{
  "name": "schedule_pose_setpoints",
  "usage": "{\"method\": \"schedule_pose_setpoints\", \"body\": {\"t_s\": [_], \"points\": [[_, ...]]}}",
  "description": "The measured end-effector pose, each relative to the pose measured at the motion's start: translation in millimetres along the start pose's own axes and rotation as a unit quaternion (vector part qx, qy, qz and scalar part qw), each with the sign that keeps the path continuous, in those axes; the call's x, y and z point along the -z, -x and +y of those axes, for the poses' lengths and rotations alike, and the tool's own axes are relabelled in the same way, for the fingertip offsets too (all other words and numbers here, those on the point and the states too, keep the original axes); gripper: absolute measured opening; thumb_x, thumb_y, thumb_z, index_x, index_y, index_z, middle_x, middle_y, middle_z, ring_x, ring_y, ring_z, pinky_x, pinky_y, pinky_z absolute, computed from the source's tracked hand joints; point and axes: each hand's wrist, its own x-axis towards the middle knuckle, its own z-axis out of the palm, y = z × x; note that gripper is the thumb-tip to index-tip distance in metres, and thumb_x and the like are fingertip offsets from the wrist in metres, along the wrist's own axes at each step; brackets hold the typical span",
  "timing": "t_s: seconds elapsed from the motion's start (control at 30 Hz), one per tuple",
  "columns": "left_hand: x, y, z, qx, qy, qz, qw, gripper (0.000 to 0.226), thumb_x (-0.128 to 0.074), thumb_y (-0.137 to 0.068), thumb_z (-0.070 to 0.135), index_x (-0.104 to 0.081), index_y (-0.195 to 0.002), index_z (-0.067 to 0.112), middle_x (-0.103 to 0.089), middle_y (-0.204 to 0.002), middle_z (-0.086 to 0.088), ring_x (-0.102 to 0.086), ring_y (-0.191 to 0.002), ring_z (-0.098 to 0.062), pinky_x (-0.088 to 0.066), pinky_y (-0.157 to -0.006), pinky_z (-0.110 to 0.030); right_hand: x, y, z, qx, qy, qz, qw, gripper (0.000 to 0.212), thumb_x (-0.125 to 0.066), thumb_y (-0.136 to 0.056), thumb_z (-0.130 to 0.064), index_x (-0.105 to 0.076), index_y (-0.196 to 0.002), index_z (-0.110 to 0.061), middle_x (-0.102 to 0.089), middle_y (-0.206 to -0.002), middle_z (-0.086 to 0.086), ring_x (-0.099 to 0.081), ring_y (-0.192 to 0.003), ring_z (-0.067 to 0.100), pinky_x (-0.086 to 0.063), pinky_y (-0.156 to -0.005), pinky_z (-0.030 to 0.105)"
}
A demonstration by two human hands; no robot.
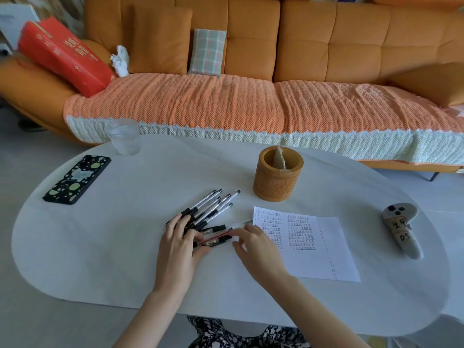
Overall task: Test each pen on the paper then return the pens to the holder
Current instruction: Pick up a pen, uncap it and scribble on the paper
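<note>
On the white table point(120, 242), just my side of centre, I see the pens point(213, 208) lying in a loose fan, black caps towards the person and tips pointing away towards the holder point(278, 178). The left hand point(179, 243) lies on the capped ends with its fingers spread and fairly straight, pressing on the bundle rather than wrapped round it. The right hand point(254, 246) comes in from the paper point(324, 257) side, forefinger and thumb curved towards the near end of the lowest pens, one of which shows red. I cannot tell whether those fingertips actually pinch a pen or only touch it.

I count six pen tips in the fan. More barrels lie under and between the hands, so I cannot give a full number. There is one holder, a carved tan cylinder standing upright beyond the paper, well apart from both hands, with a tag on a string inside. There is one sheet of paper, just right of the right hand.

The sheet carries columns of small characters, too fine to read. A grey controller point(401, 231) at the right bears taped labels. One reads "D5"; the other starts with "1". One phone point(77, 179) and one glass point(123, 136) stand at the left.
</note>
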Motion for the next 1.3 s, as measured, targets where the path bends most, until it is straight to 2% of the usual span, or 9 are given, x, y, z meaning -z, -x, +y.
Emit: {"method": "schedule_pose_setpoints", "body": {"t_s": [0.17, 0.37, 0.53, 0.67, 0.73, 0.83, 1.03, 1.13, 1.3], "points": [[5.7, 4.3, 2.1, 0.004, 0.002, 0.008, 1.000, 0.026, -0.082, -0.064, 0.034, -0.066, -0.078, 0.018, -0.062, -0.121, -0.006, -0.046, -0.124, -0.024, -0.044, -0.094, -0.036, -16.8, -22.2, -8.0, 0.056, 0.055, 0.012, 0.997, 0.032, -0.048, -0.093, -0.003, -0.059, -0.123, -0.008, -0.058, -0.112, 0.009, -0.046, -0.112, 0.027, -0.043, -0.088, 0.037], [6.3, 5.6, 10.8, -0.005, 0.008, 0.037, 0.999, 0.022, -0.081, -0.065, 0.025, -0.062, -0.075, 0.020, -0.059, -0.123, -0.005, -0.044, -0.126, -0.024, -0.044, -0.093, -0.037, -21.0, -29.1, -10.8, 0.046, -0.018, 0.000, 0.999, 0.036, -0.048, -0.093, -0.003, -0.058, -0.126, -0.011, -0.056, -0.119, 0.008, -0.043, -0.115, 0.024, -0.036, -0.097, 0.029], [-2.0, 2.5, 23.6, 0.023, 0.015, 0.040, 0.999, 0.023, -0.078, -0.066, 0.037, -0.064, -0.068, 0.019, -0.059, -0.125, -0.007, -0.045, -0.126, -0.025, -0.048, -0.092, -0.040, -18.0, -23.8, -8.7, 0.025, -0.096, -0.012, 0.995, 0.042, -0.045, -0.092, 0.001, -0.059, -0.128, -0.013, -0.058, -0.117, 0.008, -0.046, -0.113, 0.023, -0.033, -0.092, 0.018], [2.1, 0.6, 31.9, 0.034, 0.053, 0.070, 0.996, 0.019, -0.075, -0.075, 0.030, -0.064, -0.071, 0.016, -0.059, -0.125, -0.008, -0.046, -0.125, -0.027, -0.046, -0.095, -0.041, -13.9, -21.2, -8.7, -0.038, -0.193, 0.007, 0.980, 0.030, -0.049, -0.093, -0.006, -0.062, -0.120, -0.011, -0.062, -0.108, 0.002, -0.055, -0.098, 0.013, -0.036, -0.076, 0.007], [7.0, 1.0, 35.1, 0.065, 0.106, 0.094, 0.988, 0.016, -0.076, -0.074, 0.025, -0.063, -0.076, 0.016, -0.061, -0.119, -0.003, -0.046, -0.120, -0.025, -0.046, -0.092, -0.039, -10.7, -20.8, -11.8, -0.100, -0.310, 0.022, 0.945, 0.023, -0.053, -0.094, -0.010, -0.057, -0.116, -0.010, -0.065, -0.101, 0.003, -0.063, -0.088, 0.015, -0.046, -0.071, 0.013], [15.0, 4.5, 41.9, 0.083, 0.156, 0.115, 0.978, 0.016, -0.075, -0.074, 0.023, -0.062, -0.082, 0.018, -0.061, -0.103, 0.007, -0.046, -0.104, -0.014, -0.039, -0.082, -0.021, -3.8, -19.8, -19.6, -0.173, -0.493, 0.051, 0.851, 0.022, -0.060, -0.091, -0.011, -0.050, -0.109, -0.003, -0.066, -0.097, 0.015, -0.070, -0.070, 0.017, -0.055, -0.061, 0.025], [30.4, 6.0, 61.1, 0.113, 0.267, 0.061, 0.955, 0.013, -0.067, -0.083, 0.030, -0.054, -0.086, 0.029, -0.061, -0.084, 0.015, -0.056, -0.081, -0.004, -0.046, -0.065, -0.023, 13.2, -20.4, -24.6, -0.238, -0.621, 0.099, 0.741, 0.034, -0.069, -0.083, -0.004, -0.045, -0.107, -0.006, -0.065, -0.076, 0.012, -0.064, -0.057, 0.015, -0.056, -0.069, 0.029], [31.5, 2.8, 67.9, 0.102, 0.309, 0.009, 0.946, 0.015, -0.064, -0.086, 0.023, -0.052, -0.096, 0.027, -0.062, -0.086, 0.015, -0.059, -0.078, 0.000, -0.046, -0.061, -0.016, 27.1, -16.0, -20.8, -0.220, -0.608, 0.088, 0.758, 0.037, -0.071, -0.082, -0.005, -0.051, -0.112, -0.008, -0.068, -0.080, 0.009, -0.064, -0.066, 0.018, -0.054, -0.065, 0.027], [26.3, -2.2, 85.8, 0.088, 0.376, -0.078, 0.919, 0.014, -0.060, -0.088, 0.023, -0.053, -0.101, 0.024, -0.061, -0.087, 0.011, -0.059, -0.074, -0.002, -0.046, -0.062, -0.013, 42.4, -1.0, -8.4, -0.171, -0.503, 0.086, 0.843, 0.012, -0.072, -0.081, -0.010, -0.070, -0.093, -0.007, -0.066, -0.070, -0.005, -0.058, -0.062, 0.002, -0.043, -0.054, 0.013]]}}
